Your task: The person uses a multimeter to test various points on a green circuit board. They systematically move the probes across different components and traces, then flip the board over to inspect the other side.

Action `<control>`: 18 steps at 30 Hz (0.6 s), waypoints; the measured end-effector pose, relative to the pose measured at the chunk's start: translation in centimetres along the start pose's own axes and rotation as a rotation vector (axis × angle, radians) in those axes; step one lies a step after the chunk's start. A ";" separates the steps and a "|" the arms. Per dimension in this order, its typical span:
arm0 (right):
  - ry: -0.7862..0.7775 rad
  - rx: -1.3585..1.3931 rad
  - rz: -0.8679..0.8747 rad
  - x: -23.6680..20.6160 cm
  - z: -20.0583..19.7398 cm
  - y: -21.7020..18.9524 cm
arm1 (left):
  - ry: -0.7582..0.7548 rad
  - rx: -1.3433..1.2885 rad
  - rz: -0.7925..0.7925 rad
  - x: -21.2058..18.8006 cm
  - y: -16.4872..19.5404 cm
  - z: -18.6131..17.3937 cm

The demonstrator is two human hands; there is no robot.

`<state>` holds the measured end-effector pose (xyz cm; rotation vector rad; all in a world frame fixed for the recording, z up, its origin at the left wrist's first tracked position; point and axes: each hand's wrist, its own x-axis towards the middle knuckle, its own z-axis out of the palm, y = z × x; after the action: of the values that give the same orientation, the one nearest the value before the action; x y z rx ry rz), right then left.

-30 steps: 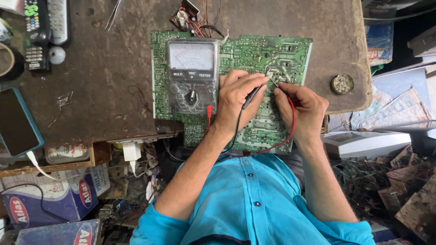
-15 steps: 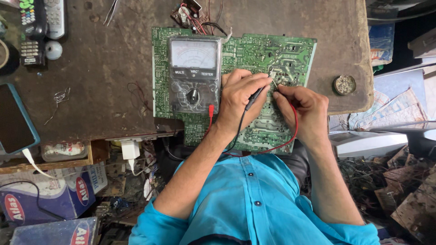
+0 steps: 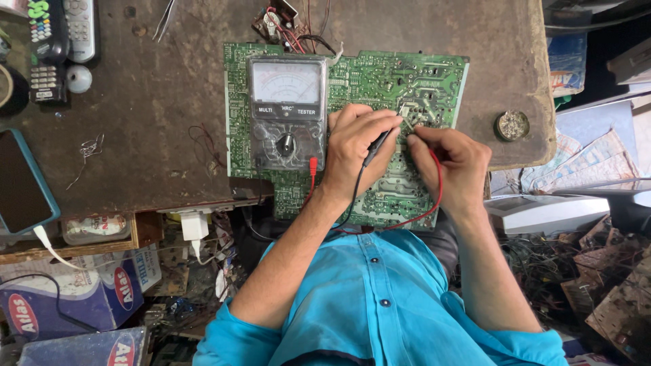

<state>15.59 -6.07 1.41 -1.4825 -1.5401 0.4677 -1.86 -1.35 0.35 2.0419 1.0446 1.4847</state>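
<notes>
Pinched in the left hand [image 3: 359,146] and the right hand [image 3: 454,163], the black probe [image 3: 375,146] and the red lead [image 3: 434,177] stay pressed on the green circuit board [image 3: 407,88] beside the analogue meter [image 3: 286,112], barely shifted since a second ago, so probing continues at that spot.

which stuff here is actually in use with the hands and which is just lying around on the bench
In use: green circuit board; analog multimeter; black probe in left hand; red lead at right hand.

Lying about: remote controls; phone; tweezers; round tin; small wired board.
</notes>
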 end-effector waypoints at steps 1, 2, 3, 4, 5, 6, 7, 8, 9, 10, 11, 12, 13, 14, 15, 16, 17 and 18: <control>0.036 0.028 0.001 -0.1 0.1 0.1 | 0.009 -0.012 -0.001 -0.1 0.0 0.0; 0.066 0.025 -0.004 -0.1 0.2 0.2 | 0.011 -0.031 -0.012 -0.1 0.0 -0.1; 0.095 0.023 -0.008 -0.1 0.3 0.4 | 0.012 -0.049 -0.024 -0.2 0.1 -0.2; 0.124 0.021 -0.011 0.0 0.4 0.5 | 0.012 -0.068 -0.037 -0.3 0.0 -0.2; 0.131 0.018 -0.008 0.0 0.5 0.6 | 0.006 -0.063 -0.036 -0.3 0.0 -0.3; 0.140 0.014 -0.006 0.1 0.6 0.6 | 0.000 -0.061 -0.033 -0.2 0.0 -0.4; 0.150 0.008 -0.004 0.2 0.7 0.6 | -0.007 -0.060 -0.029 -0.2 0.0 -0.4; 0.151 0.008 -0.004 0.3 0.7 0.7 | -0.010 -0.060 -0.014 -0.1 -0.1 -0.4; 0.152 0.009 -0.004 0.4 0.7 0.6 | -0.014 -0.059 -0.001 0.0 -0.1 -0.4; 0.152 0.010 -0.004 0.6 0.7 0.6 | -0.018 -0.057 0.012 0.1 -0.1 -0.4; 0.142 0.018 0.000 0.7 0.7 0.4 | -0.034 -0.062 0.027 0.1 -0.1 -0.5; 0.133 0.026 0.002 0.8 0.8 0.4 | -0.049 -0.066 0.044 0.2 -0.1 -0.5; 0.124 0.035 0.004 1.0 0.8 0.2 | -0.064 -0.069 0.060 0.2 -0.1 -0.6; 0.117 0.024 -0.011 1.2 0.8 0.1 | -0.061 -0.072 0.058 0.2 -0.1 -0.6; 0.109 0.013 -0.026 1.3 0.9 0.0 | -0.059 -0.074 0.056 0.2 -0.1 -0.6; 0.102 0.002 -0.040 1.5 1.0 0.0 | -0.056 -0.077 0.054 0.2 -0.1 -0.6; 0.103 0.000 -0.031 1.6 1.1 -0.1 | -0.035 -0.071 0.041 0.2 -0.1 -0.6; 0.103 -0.003 -0.020 1.7 1.1 -0.1 | -0.015 -0.065 0.029 0.2 -0.2 -0.6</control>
<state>14.87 -4.17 1.50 -1.4700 -1.4735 0.3713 -2.46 -1.16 0.59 2.0279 0.9530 1.4956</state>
